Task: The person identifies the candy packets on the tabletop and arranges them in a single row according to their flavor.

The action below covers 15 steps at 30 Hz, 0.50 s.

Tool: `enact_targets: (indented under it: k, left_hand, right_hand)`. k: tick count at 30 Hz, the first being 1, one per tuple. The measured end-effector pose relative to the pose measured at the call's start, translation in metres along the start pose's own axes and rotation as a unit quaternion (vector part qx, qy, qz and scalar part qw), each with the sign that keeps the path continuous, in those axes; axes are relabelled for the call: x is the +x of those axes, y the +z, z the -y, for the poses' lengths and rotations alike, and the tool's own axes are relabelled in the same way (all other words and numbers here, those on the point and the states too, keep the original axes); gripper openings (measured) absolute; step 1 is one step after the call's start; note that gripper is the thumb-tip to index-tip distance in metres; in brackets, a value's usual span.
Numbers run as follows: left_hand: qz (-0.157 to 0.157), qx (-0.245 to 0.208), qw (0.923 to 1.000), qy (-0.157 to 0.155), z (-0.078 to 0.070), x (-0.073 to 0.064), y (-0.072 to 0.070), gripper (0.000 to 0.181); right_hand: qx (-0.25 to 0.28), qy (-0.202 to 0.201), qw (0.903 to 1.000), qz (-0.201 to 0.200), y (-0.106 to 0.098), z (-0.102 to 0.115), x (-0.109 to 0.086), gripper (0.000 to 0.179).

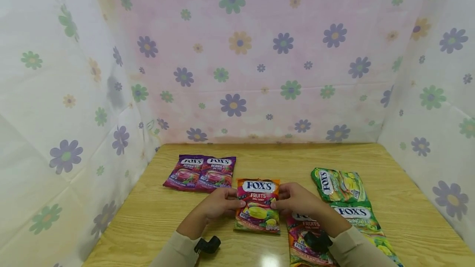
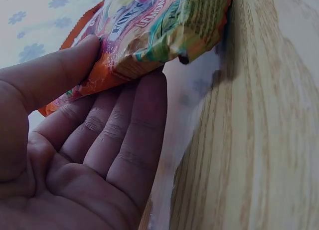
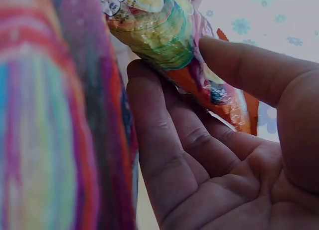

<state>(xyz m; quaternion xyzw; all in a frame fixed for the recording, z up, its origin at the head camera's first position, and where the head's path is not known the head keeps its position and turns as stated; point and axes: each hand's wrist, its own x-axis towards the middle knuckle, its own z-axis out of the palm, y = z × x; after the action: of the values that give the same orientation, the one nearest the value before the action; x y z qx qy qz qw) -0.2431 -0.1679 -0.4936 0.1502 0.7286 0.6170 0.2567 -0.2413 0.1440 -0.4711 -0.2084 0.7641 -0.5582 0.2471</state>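
Note:
Both hands hold one orange-edged Fox's Fruits candy bag (image 1: 257,206) between them, its printed front facing up. My left hand (image 1: 219,203) pinches the bag's left edge, thumb on the front and fingers behind, as the left wrist view shows. On the opposite edge my right hand (image 1: 297,201) pinches it the same way; in the right wrist view its thumb (image 3: 239,65) presses the front while the fingers curve underneath. A second Fruits candy bag (image 1: 306,244) lies beneath the right wrist, partly hidden by the forearm and the black wrist camera.
Two purple Berries candy bags (image 1: 200,173) overlap at the back left of the wooden table (image 1: 148,217). On the right lie two green Spring Tea bags, one turned sideways (image 1: 340,186) and one nearer (image 1: 358,217), partly behind the right sleeve. Flowered cloth (image 1: 259,94) walls three sides.

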Motion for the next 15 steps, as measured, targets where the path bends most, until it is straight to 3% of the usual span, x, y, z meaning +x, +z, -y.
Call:
enact_targets:
  k: [5, 9, 15]
  left_hand:
    - [0.001, -0.003, 0.9999, 0.014, -0.0006, 0.0016, -0.0005, 0.024]
    - [-0.001, 0.001, 0.9998, 0.02, 0.0004, 0.0028, -0.0008, 0.016]
    - [0.005, 0.005, 0.9997, 0.025, 0.0012, 0.0036, -0.0006, 0.019]
  right_hand:
    - [-0.026, -0.004, 0.9996, 0.011, 0.0003, -0.0026, -0.0004, 0.025]
    - [-0.025, -0.008, 0.9994, 0.02, 0.0003, -0.0042, -0.0005, 0.023]
    - [-0.029, -0.014, 0.9992, 0.023, 0.0, -0.0051, -0.0009, 0.022]
